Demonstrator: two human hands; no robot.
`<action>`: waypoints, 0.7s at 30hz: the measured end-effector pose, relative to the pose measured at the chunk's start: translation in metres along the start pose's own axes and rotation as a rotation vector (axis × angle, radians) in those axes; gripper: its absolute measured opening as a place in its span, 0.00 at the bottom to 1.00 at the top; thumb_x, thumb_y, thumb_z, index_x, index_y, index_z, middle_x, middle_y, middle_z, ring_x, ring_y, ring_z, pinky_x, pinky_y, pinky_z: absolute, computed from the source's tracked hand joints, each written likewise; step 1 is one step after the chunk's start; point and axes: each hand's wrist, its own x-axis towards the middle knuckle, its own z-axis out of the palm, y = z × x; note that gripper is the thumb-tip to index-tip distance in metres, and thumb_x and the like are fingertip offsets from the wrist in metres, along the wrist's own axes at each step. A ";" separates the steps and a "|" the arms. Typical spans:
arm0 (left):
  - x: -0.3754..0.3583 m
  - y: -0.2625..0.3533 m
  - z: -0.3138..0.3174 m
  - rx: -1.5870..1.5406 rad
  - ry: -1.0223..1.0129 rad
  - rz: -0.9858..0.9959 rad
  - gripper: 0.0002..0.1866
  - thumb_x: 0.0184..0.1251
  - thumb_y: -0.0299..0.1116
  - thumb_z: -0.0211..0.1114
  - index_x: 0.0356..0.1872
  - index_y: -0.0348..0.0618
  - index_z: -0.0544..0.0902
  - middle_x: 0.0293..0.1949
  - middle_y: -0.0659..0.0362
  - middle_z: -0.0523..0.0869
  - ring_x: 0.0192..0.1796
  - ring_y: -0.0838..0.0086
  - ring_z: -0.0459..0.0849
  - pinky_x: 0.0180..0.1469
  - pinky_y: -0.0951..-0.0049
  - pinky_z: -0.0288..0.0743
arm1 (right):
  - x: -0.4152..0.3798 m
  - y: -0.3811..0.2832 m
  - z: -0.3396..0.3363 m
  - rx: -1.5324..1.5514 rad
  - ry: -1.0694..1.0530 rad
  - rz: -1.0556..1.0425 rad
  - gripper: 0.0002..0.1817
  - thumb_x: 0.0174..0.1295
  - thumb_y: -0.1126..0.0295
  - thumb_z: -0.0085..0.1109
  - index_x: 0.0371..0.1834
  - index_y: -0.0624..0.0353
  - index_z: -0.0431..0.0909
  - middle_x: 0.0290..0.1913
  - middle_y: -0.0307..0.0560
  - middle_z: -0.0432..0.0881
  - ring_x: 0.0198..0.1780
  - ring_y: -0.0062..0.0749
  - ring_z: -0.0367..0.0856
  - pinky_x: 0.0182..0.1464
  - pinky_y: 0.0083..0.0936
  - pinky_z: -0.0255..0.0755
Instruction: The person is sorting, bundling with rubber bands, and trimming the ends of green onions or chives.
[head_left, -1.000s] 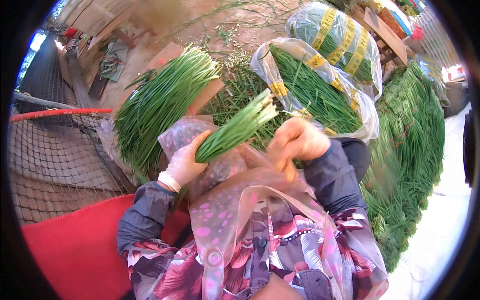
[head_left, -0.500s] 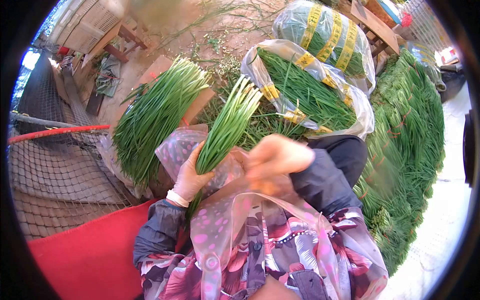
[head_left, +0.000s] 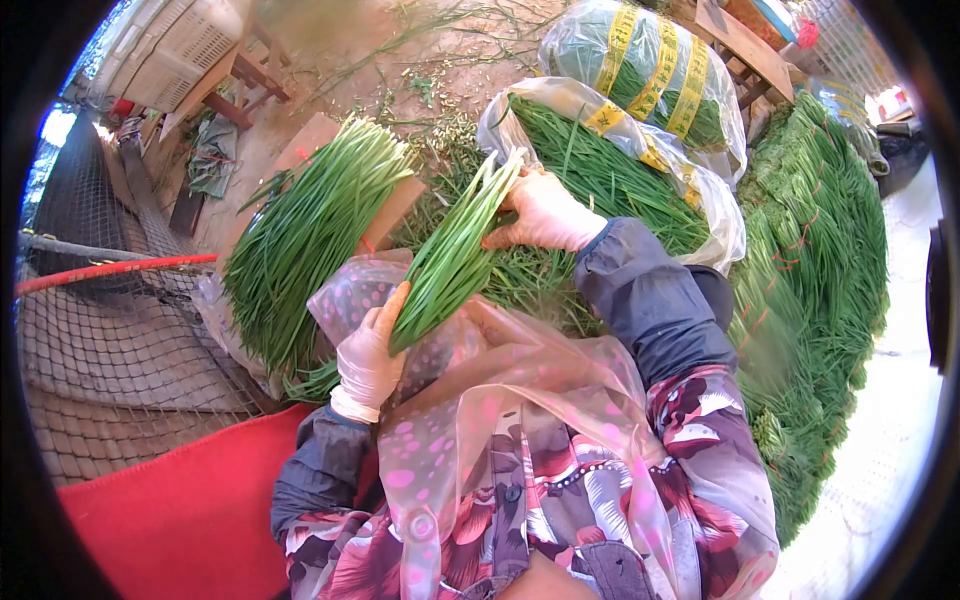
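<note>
Through the head view, I saw two hands at work on one bundle of green stalks (head_left: 455, 255), held a little left of the frame's centre, above the lap. The left hand (head_left: 368, 368) grasped its lower, leafy end, thumb laid along the side; the right hand (head_left: 553, 210) grasped the upper, pale end with bent fingers.

One larger pile of stalks (head_left: 310, 240) lay left of centre on a piece of cardboard (head_left: 402, 208). Two clear plastic bags of greens sat toward the upper right: an open bag (head_left: 728, 225) and, behind it, a rounder bag (head_left: 640, 65) crossed by three yellow bands. One long heap of greens (head_left: 820, 270) ran down the right side, with several red ties showing; I couldn't count the bunches in it.

The right hand hid some of the bundle's pale tips, and the left palm covered its bottom end. The crates (head_left: 180, 45) at the upper left were cut off by the dark round edge, their number unclear. The print on the yellow bands was too small to read.

The bundle looked slim and loosely fanned, slanting up to the right, bright green below and whitish at the top. No tie showed on it. Behind it, loose stalks (head_left: 545, 285) littered the ground.
</note>
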 end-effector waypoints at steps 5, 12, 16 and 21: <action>0.001 -0.006 -0.006 0.061 -0.063 0.021 0.41 0.43 0.14 0.61 0.65 0.52 0.72 0.50 0.50 0.82 0.47 0.54 0.84 0.47 0.65 0.79 | -0.004 0.008 0.006 0.092 -0.196 0.027 0.14 0.47 0.56 0.70 0.34 0.48 0.88 0.38 0.42 0.86 0.46 0.38 0.81 0.52 0.33 0.73; -0.008 -0.005 -0.007 -0.422 -0.094 -0.167 0.36 0.48 0.12 0.61 0.64 0.44 0.72 0.50 0.51 0.83 0.47 0.61 0.85 0.52 0.69 0.78 | -0.024 0.018 -0.011 0.344 0.074 0.407 0.13 0.52 0.58 0.66 0.34 0.54 0.87 0.30 0.48 0.85 0.35 0.40 0.84 0.43 0.31 0.76; -0.025 -0.010 -0.023 -1.232 -0.328 -0.697 0.25 0.55 0.18 0.65 0.56 0.37 0.75 0.41 0.51 0.84 0.31 0.69 0.84 0.39 0.73 0.79 | -0.068 0.108 -0.028 -0.364 -0.205 0.760 0.18 0.53 0.50 0.64 0.35 0.53 0.87 0.32 0.51 0.85 0.36 0.43 0.84 0.42 0.34 0.76; -0.023 -0.010 -0.014 -1.457 -0.339 -0.765 0.20 0.60 0.33 0.70 0.51 0.38 0.77 0.34 0.50 0.84 0.18 0.73 0.78 0.21 0.77 0.72 | -0.043 0.001 -0.020 0.478 0.215 0.728 0.20 0.58 0.52 0.66 0.35 0.61 0.84 0.25 0.42 0.84 0.28 0.20 0.82 0.36 0.20 0.74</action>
